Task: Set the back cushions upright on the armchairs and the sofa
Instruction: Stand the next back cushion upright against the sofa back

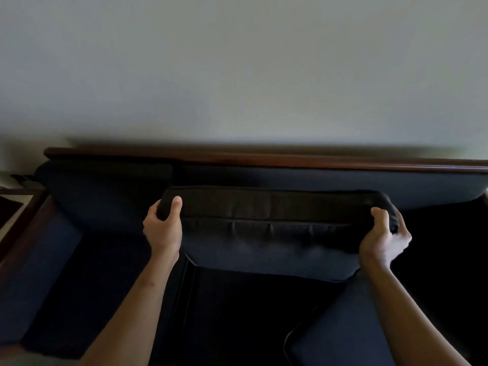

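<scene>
Two bare hands on one dark back cushion (269, 233), and that is the cushion in play. The left hand (163, 228) clamps the cushion's upper left corner, thumb on top and pointing up, fingers wrapped behind. The right hand (383, 236) grips the upper right corner, thumb over the near face, fingers curled round the end. Both grasps look firm, the fabric bunching a little at the right.

The cushion stands roughly on edge in the middle of the sofa (66, 286), its broad face towards the camera and its top band just below the backrest pad (369, 183); whether it touches that pad is hard to tell in the gloom.

Count the others: one second back cushion (105, 196) sits at the left end, propped against the back, just beside the held one. One more dark cushion (343, 326) lies at the lower right, in front, its piped edge curving by the right forearm. So three cushions in sight.

One dark wooden rail (264, 157) runs along the top of the sofa, one wooden armrest (23, 233) slopes down the left side, and a plain pale wall (237, 62) fills everything above.
</scene>
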A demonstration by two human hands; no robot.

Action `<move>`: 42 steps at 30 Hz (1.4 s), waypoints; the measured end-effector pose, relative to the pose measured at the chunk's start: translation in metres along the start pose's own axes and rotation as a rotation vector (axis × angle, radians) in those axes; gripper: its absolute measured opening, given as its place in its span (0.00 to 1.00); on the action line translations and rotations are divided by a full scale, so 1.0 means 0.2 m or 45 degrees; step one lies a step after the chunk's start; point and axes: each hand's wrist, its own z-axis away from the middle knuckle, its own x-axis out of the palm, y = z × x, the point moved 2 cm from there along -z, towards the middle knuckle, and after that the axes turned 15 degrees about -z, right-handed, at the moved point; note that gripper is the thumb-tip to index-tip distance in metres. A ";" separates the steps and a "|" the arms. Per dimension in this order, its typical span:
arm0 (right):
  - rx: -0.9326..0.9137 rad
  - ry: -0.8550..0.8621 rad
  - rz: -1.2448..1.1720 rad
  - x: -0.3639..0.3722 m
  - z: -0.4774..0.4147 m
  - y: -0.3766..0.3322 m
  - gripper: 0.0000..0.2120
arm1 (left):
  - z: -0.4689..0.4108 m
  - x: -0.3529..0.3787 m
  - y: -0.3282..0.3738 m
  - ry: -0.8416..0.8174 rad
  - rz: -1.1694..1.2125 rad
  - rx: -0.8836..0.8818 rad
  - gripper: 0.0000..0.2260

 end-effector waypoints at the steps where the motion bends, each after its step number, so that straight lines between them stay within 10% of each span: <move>1: 0.002 0.000 0.000 0.08 0.00 0.03 0.19 | -0.08 0.00 0.02 -0.007 -0.011 0.018 0.17; 27: 0.031 -0.016 0.064 0.84 -0.36 1.10 0.18 | -1.12 0.69 -0.34 0.001 -0.491 0.200 0.20; 42: -0.055 -0.497 0.904 0.63 -0.30 0.83 0.39 | -0.73 0.63 -0.19 -0.124 -1.065 0.375 0.25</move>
